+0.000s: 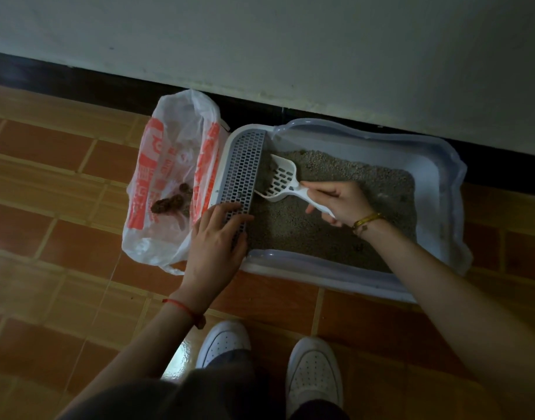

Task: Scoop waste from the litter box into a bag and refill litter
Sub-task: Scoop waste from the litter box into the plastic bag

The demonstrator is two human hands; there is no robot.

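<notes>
Our right hand (342,204) grips white slotted plastic scoop (282,180) over grey litter (305,225); left hand (217,241) flat, fingers straight, on perforated grey grate (245,165).

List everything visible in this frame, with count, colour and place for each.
litter box: one, pale blue-white, on the floor against the wall
grated panel: one, grey-white, over the box's left end
litter: one bed, grey, inside the box
scoop: one, white and slotted, in the litter beside the panel
bag: one, translucent white with red print, left of the box
waste clumps: two or three, brown, inside the bag
floor tiles: many, brown-orange
wall: one, pale
baseboard: one, black
shoes: two, white, bottom centre
cord bracelet: one, red, left wrist
bangle: one, gold, right wrist
left hand: rests on the panel
right hand: grips the scoop's handle
</notes>
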